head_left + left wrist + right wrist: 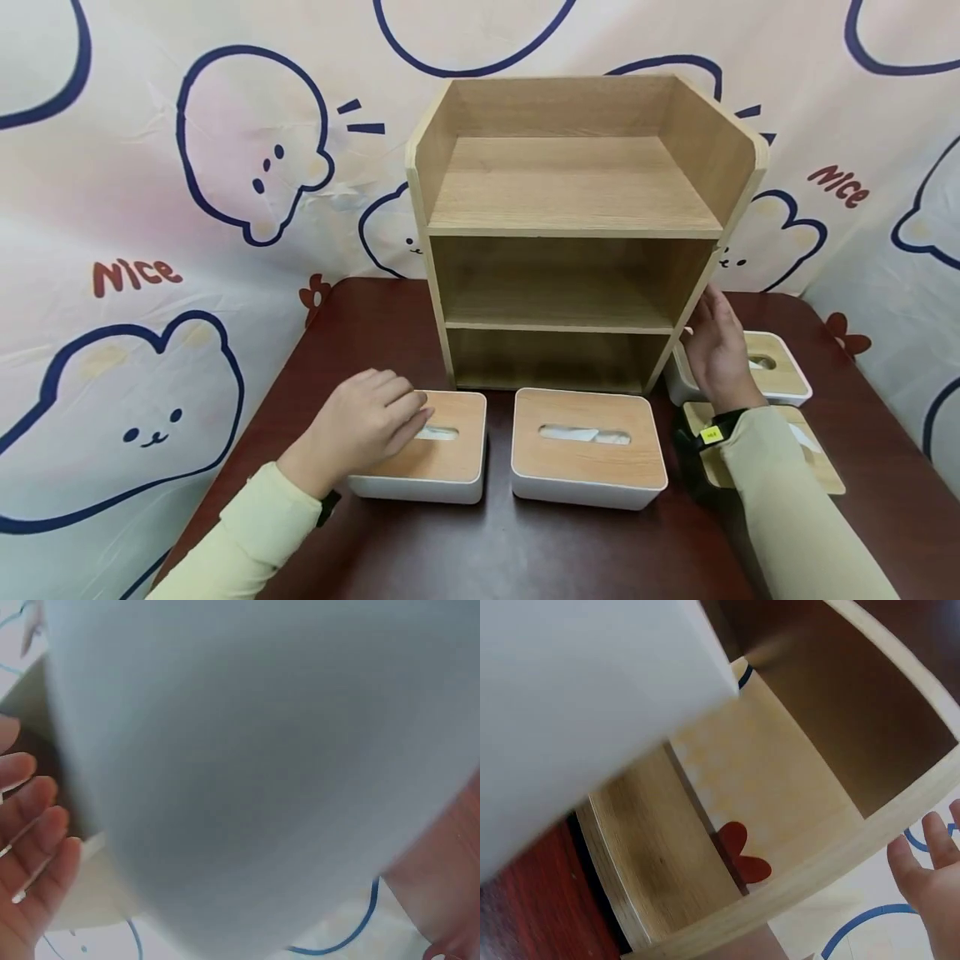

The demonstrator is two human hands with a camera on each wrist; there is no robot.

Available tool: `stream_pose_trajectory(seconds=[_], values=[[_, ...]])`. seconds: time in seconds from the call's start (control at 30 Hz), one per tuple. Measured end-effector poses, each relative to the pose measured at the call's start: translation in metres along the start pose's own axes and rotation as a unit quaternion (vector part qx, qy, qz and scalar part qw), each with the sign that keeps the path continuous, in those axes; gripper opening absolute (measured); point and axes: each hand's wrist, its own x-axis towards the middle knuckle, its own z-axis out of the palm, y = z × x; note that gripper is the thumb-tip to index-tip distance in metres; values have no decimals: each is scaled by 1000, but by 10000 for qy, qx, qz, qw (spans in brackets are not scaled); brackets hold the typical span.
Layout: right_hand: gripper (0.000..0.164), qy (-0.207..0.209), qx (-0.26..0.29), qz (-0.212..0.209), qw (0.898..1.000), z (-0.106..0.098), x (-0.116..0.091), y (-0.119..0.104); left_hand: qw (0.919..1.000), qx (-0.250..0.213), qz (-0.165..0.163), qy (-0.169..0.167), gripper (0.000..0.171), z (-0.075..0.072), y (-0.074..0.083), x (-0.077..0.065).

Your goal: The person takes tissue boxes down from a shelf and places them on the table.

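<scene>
My left hand [363, 425] is over the left part of a white tissue box [461, 462] with a wooden lid. In the left wrist view its fingers [49, 825] are loosely bent and hold nothing; whether they touch the box I cannot tell. My right hand [716, 346] reaches beside the lower right side of a wooden shelf unit [573, 187], close to a white tissue box [783, 375] partly behind it. Its fingers are extended, and nothing shows in them in the right wrist view. Contact with the shelf's side cannot be made out.
Another white tissue box [588, 467] stands before the shelf, right of centre. A wooden-lidded tissue box [821, 471] lies partly beneath my right forearm. Everything stands on a dark red-brown table [375, 542]. A printed cloth [150, 358] hangs behind.
</scene>
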Motion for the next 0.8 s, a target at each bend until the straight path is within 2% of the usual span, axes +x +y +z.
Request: stream_pose_trajectory(seconds=[0.13,0.27,0.4,0.47,0.6,0.67,0.8], values=[[49,8,-9,-35,10000,3,-7,-3,9993,68,-104,367,13,4,-5,4],[53,-83,-177,13,9998,8,-12,-8,9977,147,-479,465,10,7,-7,5],[53,-44,-1190,254,9926,16,-19,-13,9940,323,-1019,237,13,6,-9,2],[54,45,-2032,433,9782,21,-23,-14,9911,418,-1264,36,15,4,-8,-1],[62,213,-3438,762,9357,31,-30,-15,9844,521,-1647,-323,19,-2,-4,-5],[66,285,-3849,848,9186,37,-32,-16,9809,541,-1802,-493,23,-5,-3,-4],[76,341,-4384,858,8940,47,-34,-15,9757,563,-1977,-753,30,-12,-4,1]])
